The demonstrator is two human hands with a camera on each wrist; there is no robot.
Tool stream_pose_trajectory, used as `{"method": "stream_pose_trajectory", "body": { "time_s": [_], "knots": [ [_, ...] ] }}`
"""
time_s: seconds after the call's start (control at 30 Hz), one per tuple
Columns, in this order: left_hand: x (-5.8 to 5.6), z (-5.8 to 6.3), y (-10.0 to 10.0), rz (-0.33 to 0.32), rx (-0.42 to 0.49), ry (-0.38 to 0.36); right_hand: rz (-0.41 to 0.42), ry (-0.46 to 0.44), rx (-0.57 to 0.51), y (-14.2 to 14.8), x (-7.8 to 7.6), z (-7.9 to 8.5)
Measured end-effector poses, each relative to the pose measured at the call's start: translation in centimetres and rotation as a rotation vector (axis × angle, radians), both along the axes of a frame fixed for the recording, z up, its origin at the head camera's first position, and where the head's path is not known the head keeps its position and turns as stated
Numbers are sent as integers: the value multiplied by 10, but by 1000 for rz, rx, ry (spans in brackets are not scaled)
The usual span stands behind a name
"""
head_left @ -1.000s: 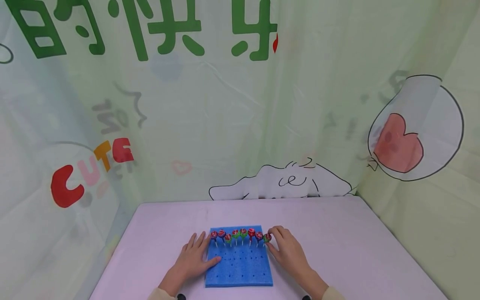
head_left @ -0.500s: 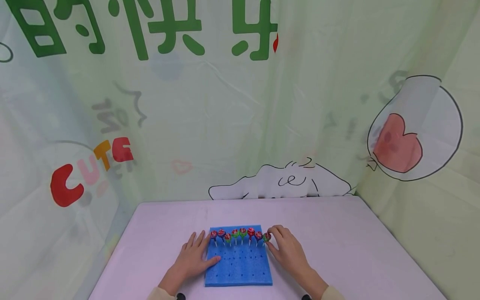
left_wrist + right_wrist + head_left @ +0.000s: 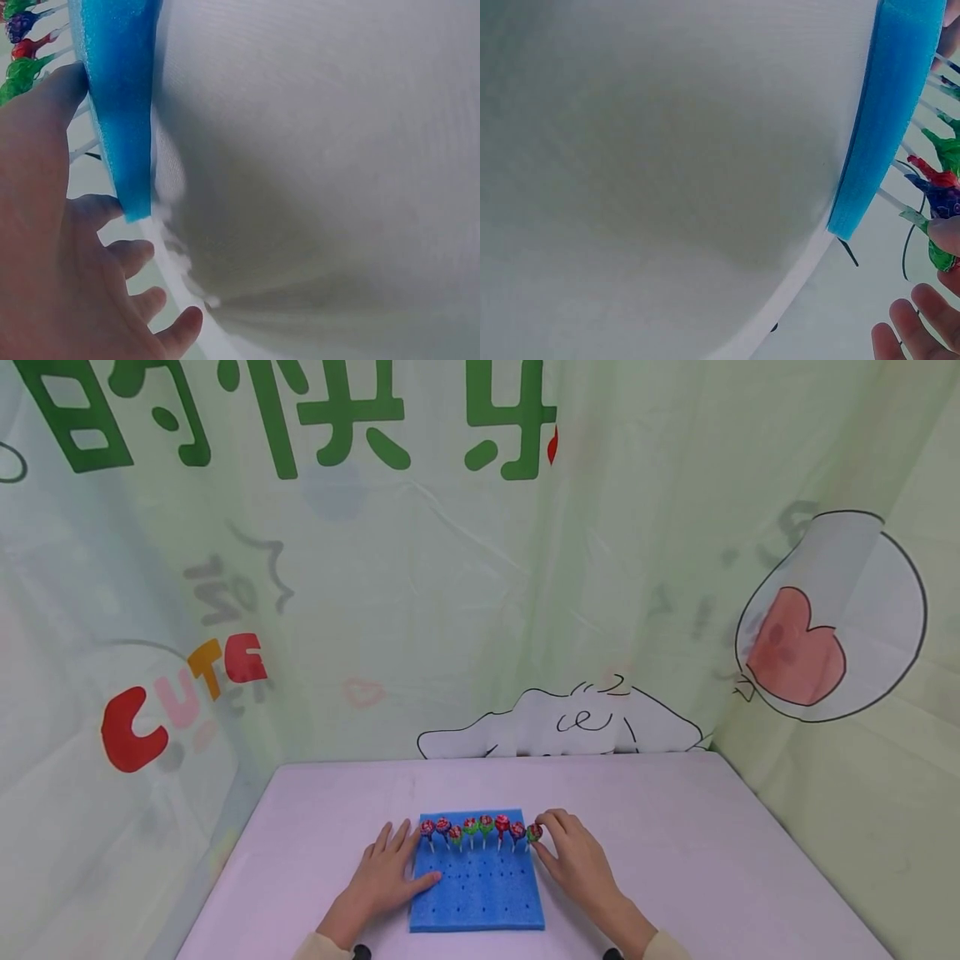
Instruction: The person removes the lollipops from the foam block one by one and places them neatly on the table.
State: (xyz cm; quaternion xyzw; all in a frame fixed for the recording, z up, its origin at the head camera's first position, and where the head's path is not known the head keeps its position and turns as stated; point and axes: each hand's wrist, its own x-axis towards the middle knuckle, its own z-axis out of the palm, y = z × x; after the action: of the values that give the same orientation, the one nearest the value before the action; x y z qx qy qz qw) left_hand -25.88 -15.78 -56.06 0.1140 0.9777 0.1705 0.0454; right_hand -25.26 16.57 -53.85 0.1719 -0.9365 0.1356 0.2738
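Note:
A blue foam board (image 3: 476, 897) with small holes lies on the table. Wrapped lollipops in red, purple and green stand upright in a row along its far side, a red lollipop (image 3: 502, 822) among them. My left hand (image 3: 386, 868) lies at the board's left edge with its fingers spread and straight, the thumb reaching over the top face. At the right end of the row, my right hand (image 3: 581, 860) pinches a green lollipop (image 3: 534, 832) by its head between thumb and index finger. In the right wrist view, that green lollipop's (image 3: 939, 255) stick meets the board.
The table (image 3: 675, 843) has a pale lilac cover. Behind it hangs a printed curtain (image 3: 360, 610), which also closes off both sides. Several rows of holes show in the board's near part.

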Motion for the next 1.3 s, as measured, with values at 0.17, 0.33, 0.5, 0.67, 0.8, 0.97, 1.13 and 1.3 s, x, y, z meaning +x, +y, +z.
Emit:
{"method": "stream_pose_trajectory", "body": {
  "time_s": [0.17, 0.33, 0.5, 0.67, 0.8, 0.97, 1.13, 1.3],
  "knots": [
    [1, 2, 2, -1, 1, 0, -1, 9, -5, 0, 1, 1],
    [1, 1, 2, 4, -7, 3, 10, 25, -13, 2, 0, 2],
    [1, 2, 2, 7, -1, -4, 27, 38, -14, 2, -2, 7],
    [1, 2, 2, 9, 4, -11, 19, 25, -4, 2, -3, 12],
    [1, 1, 2, 7, 6, -10, 25, 7, -9, 3, -3, 17],
    [1, 1, 3, 3, 8, -6, 19, -17, 0, 6, -4, 25],
    [2, 3, 3, 8, 18, -8, 10, -84, 9, 8, -5, 35],
    [3, 4, 4, 9, 22, -7, 15, -216, 3, 10, -6, 49]
  ]
}}
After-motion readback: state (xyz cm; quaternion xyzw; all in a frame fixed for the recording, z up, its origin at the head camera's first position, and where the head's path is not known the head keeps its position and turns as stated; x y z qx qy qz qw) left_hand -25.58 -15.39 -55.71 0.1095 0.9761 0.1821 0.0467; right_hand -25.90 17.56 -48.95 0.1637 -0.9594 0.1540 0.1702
